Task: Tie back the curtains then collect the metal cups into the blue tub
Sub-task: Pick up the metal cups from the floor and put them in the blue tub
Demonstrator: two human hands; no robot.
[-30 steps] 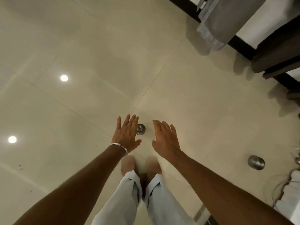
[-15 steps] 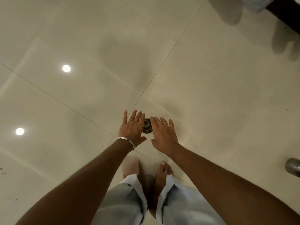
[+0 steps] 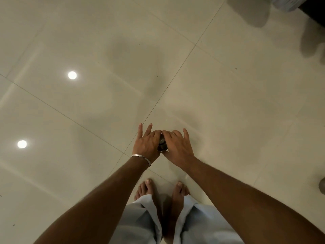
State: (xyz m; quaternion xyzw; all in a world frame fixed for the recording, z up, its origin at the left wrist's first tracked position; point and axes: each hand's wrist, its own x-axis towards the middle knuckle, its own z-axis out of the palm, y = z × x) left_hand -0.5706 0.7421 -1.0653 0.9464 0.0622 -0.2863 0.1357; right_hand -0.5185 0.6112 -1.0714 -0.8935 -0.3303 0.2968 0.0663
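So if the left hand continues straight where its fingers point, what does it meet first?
Probably only the glossy beige tiled floor: the left hand points up-frame, the way looks free, though depth is unclear.

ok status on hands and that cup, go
Left hand and right hand both closed around one metal cup on the floor. Second cup at right edge. Blue tub not in view.

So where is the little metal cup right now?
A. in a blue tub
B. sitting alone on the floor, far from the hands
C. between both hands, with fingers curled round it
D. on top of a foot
C: the metal cup shows only as a dark sliver between the left hand and the right hand, whose fingers curl in on it from both sides above the floor.
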